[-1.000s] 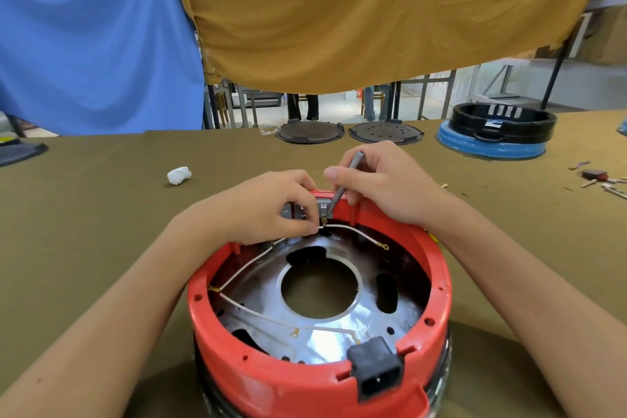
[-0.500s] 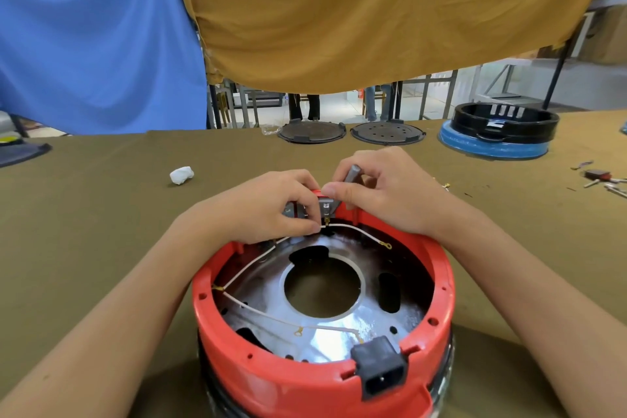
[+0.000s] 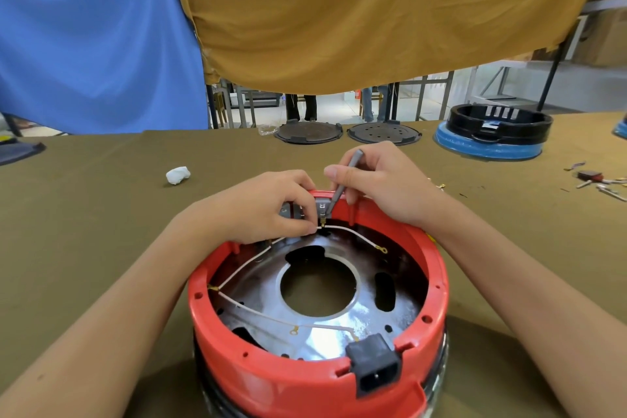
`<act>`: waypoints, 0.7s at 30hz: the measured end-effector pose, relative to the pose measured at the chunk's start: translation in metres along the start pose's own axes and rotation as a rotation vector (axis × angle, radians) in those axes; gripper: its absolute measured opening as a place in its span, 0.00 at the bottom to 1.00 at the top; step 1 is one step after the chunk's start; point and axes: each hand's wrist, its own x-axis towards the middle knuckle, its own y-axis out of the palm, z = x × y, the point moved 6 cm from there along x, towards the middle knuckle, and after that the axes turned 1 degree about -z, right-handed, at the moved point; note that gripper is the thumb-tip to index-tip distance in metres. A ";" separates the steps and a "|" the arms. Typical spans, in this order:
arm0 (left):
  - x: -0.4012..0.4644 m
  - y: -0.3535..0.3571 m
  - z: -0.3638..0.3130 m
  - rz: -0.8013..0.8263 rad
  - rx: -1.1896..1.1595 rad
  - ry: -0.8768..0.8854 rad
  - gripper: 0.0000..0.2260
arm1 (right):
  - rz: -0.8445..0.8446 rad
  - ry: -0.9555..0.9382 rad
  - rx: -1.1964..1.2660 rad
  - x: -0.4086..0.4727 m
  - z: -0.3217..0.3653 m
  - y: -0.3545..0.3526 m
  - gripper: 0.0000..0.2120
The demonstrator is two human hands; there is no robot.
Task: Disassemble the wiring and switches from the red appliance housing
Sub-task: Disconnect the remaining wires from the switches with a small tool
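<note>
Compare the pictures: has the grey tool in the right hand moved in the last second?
Yes. The grey tool dipped low behind the red housing rim half a second ago, then rose back upright.

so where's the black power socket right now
In the head view, the socket sits in the near rim of the red housing, slightly right of centre, closest to the person.

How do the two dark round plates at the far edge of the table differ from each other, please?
The left dark plate has a plain, unbroken top, while the right dark plate is dotted with small holes. The left dark plate lies nearer the blue cloth; the right dark plate lies nearer the blue-and-black housing. Both are dark, round, about the same size, with tabs at the rim, and lie flat, side by side without touching.
</note>
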 end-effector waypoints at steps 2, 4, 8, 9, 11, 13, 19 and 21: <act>0.000 0.000 0.000 -0.003 0.000 0.000 0.02 | -0.003 0.011 0.017 -0.001 -0.002 0.000 0.14; 0.000 0.000 0.000 -0.003 0.000 0.001 0.02 | -0.021 -0.016 -0.005 -0.003 0.001 -0.001 0.14; 0.000 0.000 0.001 -0.004 -0.005 -0.005 0.02 | -0.047 -0.120 -0.114 -0.008 0.011 -0.002 0.11; 0.000 -0.001 0.001 -0.007 -0.007 -0.005 0.02 | -0.030 -0.135 -0.136 -0.008 0.013 -0.002 0.11; 0.000 -0.001 0.001 -0.008 -0.006 -0.002 0.02 | 0.009 -0.147 -0.167 -0.009 0.015 0.000 0.09; 0.000 0.000 0.002 -0.005 -0.002 0.000 0.02 | 0.018 -0.142 -0.169 -0.009 0.015 0.000 0.09; 0.000 0.001 0.003 0.006 0.001 -0.007 0.02 | 0.001 -0.054 -0.080 -0.003 0.008 0.000 0.13; 0.001 0.000 0.002 0.009 0.003 -0.008 0.02 | 0.001 -0.035 -0.068 -0.002 0.007 0.001 0.13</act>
